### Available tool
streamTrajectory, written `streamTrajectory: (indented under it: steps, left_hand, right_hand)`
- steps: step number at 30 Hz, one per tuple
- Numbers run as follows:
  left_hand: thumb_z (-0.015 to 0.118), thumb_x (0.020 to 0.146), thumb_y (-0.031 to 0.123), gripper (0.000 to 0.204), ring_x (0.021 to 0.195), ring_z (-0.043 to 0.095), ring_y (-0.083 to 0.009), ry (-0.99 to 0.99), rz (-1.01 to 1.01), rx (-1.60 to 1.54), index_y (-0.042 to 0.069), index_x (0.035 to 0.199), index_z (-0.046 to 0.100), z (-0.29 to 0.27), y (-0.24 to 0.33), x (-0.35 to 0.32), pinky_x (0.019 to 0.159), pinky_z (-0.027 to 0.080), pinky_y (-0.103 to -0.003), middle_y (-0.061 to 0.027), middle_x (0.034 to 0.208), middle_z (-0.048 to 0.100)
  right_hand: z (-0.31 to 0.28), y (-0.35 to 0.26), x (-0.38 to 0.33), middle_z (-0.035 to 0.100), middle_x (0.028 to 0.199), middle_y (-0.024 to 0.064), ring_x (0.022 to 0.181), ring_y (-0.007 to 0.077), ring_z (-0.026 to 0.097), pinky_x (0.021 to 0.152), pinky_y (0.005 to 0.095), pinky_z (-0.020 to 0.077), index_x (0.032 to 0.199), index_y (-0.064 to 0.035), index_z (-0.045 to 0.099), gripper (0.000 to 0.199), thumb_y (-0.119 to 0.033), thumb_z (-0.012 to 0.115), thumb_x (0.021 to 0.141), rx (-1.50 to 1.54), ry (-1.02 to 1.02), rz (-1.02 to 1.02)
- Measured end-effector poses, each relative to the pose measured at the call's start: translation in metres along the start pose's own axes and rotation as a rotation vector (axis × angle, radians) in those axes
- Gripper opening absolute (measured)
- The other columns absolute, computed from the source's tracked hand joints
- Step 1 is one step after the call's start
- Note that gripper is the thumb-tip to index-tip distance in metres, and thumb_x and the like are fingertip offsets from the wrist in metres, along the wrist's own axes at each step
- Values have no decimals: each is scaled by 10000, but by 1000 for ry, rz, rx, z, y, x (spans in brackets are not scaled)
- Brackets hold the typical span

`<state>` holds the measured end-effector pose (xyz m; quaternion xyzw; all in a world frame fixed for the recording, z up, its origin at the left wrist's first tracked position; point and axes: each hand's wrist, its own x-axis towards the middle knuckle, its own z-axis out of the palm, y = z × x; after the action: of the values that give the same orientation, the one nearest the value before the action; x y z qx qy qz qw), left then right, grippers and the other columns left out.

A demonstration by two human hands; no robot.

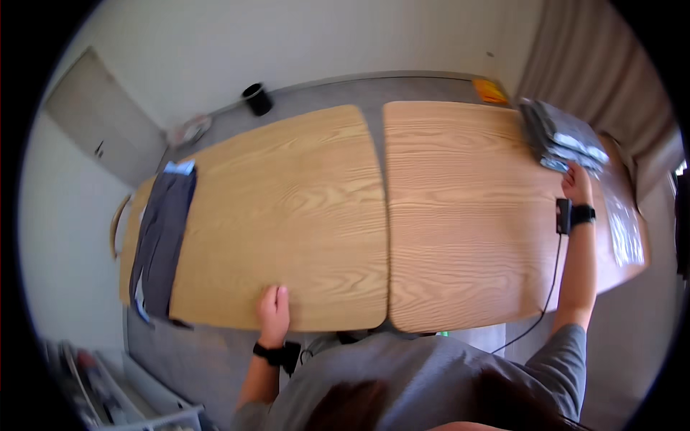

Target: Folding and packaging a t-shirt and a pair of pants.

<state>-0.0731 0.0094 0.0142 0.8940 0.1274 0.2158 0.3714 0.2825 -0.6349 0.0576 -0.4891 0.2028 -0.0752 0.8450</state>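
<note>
My left hand rests at the near edge of the left table, its fingers curled in with nothing seen in them. Out at the far right, my right hand is closed at the near edge of a stack of dark folded garments in clear plastic bags. Its fingers seem to pinch the edge of a bagged garment, though the grip is partly hidden and the stack is blurred. Long dark grey folded trousers lie along the left end of the left table, with light blue cloth showing at their far end.
Two wood-topped tables stand side by side with a narrow gap. Flat clear plastic bags lie on the right edge. A cable hangs from my right wrist device. Beyond are a black bin, an orange item and a curtain.
</note>
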Motion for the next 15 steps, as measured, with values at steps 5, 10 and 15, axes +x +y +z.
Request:
streamTrajectory:
  steps: [5,10,15]
  left_hand:
    - [542,905,157,148,630,513,-116,-64,-259,-483,15,934,574,-41,-31,16,588,433,-259,-17,720,575]
    - [601,853,170,240,807,583,-166,130,-167,-52,-12,1008,576,-122,-88,58,724,473,-293,-95,878,621]
    - [629,810,213,368,1134,502,-306,174,-294,434,60,1140,569,-206,-184,84,933,408,-392,-190,1176,558]
  right_hand:
    - [104,73,-91,239,502,-74,371,49,191,332,221,137,633,-180,345,331,-52,551,859,-48,-222,-22]
    - [186,140,-184,237,501,-67,369,50,200,331,224,147,661,-174,388,294,-108,578,876,-76,-489,80]
    - [224,207,-259,248,503,-63,354,82,193,331,248,132,574,-191,291,423,-63,570,865,-195,-644,416]
